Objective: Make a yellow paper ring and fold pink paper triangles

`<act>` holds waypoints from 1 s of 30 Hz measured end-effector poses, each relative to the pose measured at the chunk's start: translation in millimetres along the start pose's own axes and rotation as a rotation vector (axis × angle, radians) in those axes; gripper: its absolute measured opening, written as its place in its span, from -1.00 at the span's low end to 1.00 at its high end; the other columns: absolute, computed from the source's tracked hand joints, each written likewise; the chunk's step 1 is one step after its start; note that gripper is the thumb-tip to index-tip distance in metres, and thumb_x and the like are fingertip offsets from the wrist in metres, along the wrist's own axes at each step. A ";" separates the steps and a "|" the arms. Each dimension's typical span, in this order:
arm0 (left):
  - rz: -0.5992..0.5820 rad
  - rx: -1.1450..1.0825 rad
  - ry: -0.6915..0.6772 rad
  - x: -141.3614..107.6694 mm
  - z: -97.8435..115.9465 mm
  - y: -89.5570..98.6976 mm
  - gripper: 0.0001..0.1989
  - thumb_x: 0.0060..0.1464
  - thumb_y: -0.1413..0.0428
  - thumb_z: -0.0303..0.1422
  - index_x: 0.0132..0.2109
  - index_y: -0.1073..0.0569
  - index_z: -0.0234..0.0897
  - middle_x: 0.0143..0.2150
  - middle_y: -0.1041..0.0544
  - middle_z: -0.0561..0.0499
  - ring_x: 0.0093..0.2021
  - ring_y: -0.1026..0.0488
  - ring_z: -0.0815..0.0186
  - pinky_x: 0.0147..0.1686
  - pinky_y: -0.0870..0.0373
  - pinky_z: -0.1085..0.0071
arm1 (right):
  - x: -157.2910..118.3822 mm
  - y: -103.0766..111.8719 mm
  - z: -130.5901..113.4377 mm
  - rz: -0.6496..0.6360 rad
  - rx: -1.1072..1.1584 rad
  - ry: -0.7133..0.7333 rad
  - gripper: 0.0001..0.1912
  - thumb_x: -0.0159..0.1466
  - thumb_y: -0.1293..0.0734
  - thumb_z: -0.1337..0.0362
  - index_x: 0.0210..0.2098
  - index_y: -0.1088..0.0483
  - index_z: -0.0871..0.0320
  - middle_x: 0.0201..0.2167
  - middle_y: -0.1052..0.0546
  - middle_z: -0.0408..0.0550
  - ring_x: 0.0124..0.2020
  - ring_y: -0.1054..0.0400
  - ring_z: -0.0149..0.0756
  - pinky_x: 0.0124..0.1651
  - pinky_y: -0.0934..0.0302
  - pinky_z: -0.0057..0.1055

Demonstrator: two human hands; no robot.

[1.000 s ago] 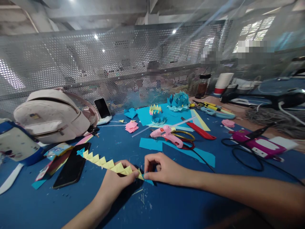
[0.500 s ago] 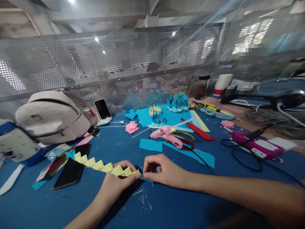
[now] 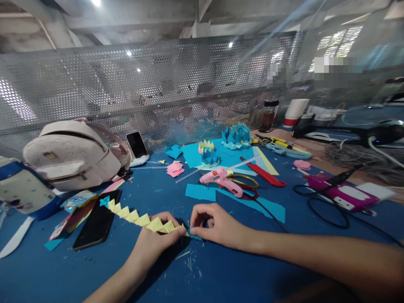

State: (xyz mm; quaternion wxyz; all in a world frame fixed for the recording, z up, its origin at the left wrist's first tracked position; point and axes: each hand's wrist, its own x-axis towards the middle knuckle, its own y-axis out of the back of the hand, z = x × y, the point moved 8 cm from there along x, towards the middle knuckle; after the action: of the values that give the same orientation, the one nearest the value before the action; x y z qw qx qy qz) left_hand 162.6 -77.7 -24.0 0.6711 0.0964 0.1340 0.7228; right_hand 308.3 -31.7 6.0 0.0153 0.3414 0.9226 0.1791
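Observation:
My left hand is closed on a chain of folded yellow paper triangles, near its right end. The chain reaches up and left over a black phone and ends in a blue folded piece. My right hand pinches a small blue paper piece at the chain's right end, and the fingertips of both hands nearly meet there. How the blue piece joins the yellow one is hidden by the fingers.
Behind my hands lie blue paper strips, a pink glue gun with a black cable, and a red cutter. Farther back are folded paper rings and a blue paper flower. A backpack stands left, a purple power strip right.
The chain's far left end has swung slightly right and down, over the phone. My hands keep their grip in almost the same place.

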 end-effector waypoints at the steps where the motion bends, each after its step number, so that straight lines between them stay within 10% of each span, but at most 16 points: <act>1: 0.007 0.000 0.003 -0.9 0.9 -0.1 -0.70 -0.08 -0.29 -0.16 -0.48 -0.45 -0.30 -0.58 -0.36 0.10 -0.54 -0.19 0.44 -0.52 -0.13 0.53 | 0.1 -0.3 0.4 -0.001 0.003 0.002 -0.88 0.14 -0.42 0.28 -0.43 -0.42 0.20 -0.50 -0.47 -0.18 -0.52 -0.24 -0.48 -0.45 -0.11 -0.54; 30: 0.005 -0.100 0.013 -6.3 7.9 -5.0 -0.63 -0.15 -0.32 -0.09 -0.34 -0.45 -0.28 -0.50 -0.40 0.12 -0.50 -0.27 0.41 -0.46 -0.19 0.50 | 1.7 2.2 0.2 0.022 0.008 0.013 -0.87 0.15 -0.41 0.26 -0.43 -0.42 0.19 -0.48 -0.46 -0.19 -0.53 -0.21 -0.50 -0.43 -0.13 -0.54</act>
State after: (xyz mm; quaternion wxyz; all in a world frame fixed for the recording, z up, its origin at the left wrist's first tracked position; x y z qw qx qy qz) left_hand 170.4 -83.2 -17.9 0.6724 0.0583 0.1016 0.7309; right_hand 308.5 -29.0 6.7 0.0061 0.3504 0.9195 0.1779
